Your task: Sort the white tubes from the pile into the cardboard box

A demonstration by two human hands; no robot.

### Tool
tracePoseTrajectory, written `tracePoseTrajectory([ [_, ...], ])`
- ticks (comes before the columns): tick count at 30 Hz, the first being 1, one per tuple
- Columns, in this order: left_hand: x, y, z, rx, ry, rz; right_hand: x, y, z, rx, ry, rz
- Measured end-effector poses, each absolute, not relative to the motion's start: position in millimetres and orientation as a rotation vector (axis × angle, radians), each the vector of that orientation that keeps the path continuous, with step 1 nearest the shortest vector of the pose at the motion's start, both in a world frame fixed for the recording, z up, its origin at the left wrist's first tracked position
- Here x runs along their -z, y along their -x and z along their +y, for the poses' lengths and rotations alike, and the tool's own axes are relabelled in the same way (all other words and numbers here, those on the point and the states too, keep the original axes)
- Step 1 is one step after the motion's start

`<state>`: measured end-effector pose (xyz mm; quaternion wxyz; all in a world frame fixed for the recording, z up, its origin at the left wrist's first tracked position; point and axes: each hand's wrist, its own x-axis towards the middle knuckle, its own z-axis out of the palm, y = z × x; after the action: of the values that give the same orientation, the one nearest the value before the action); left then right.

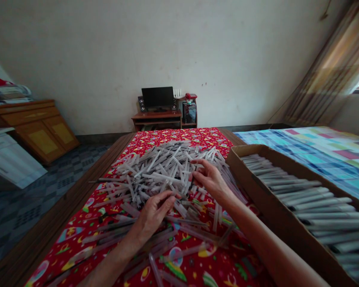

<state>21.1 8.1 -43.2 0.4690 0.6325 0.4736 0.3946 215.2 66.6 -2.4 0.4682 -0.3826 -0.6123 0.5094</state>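
A big heap of translucent white plastic tubes (158,163) lies on the red patterned cloth (179,271). My left hand (155,209) is at the near side of the heap, thumb and fingers drawn together; what lies between the fingertips is too unclear to name. Over the right part of the heap, my right hand (209,177) has its index finger stretched forward. A small black piece (192,182) shows under its thumb, seemingly pinched there. Loose clear tubes (194,233) and dark thin rods (113,226) are strewn around my wrists.
An open cardboard box (260,199) stands right of my right forearm, with rows of whitish tubes (323,203) inside. Beyond it is a checked bedspread (293,147). A monitor (158,97) sits on a desk (157,116) by the far wall. Wooden cabinets (44,127) stand at left.
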Motion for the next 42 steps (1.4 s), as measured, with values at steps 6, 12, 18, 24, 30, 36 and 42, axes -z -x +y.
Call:
tracePoseTrajectory([
  [6, 41, -21, 7, -0.965, -1.554, 1.15, 5, -213, 62, -1.446, 0.91, -1.505],
  [12, 38, -19, 7, -0.956, -1.555, 1.148, 5, -211, 63, -1.504, 0.895, -1.4],
  [18, 39, -19, 6, -0.948, -1.556, 1.144, 7, -211, 66, -1.437, 0.938, -1.45],
  [24, 38, -20, 5, -0.94, -1.557, 1.149, 11, -216, 67, -1.33, 0.9, -1.591],
  [30, 42, -19, 7, -0.949, -1.567, 1.147, 16, -215, 68, -1.144, 0.987, -1.702],
  [36, 39, -20, 5, -0.932, -1.586, 1.159, 16, -213, 65, -1.002, 1.061, -1.785],
  [42, 39, -19, 6, -0.933, -1.578, 1.163, 11, -212, 61, -0.98, 1.002, -1.8],
])
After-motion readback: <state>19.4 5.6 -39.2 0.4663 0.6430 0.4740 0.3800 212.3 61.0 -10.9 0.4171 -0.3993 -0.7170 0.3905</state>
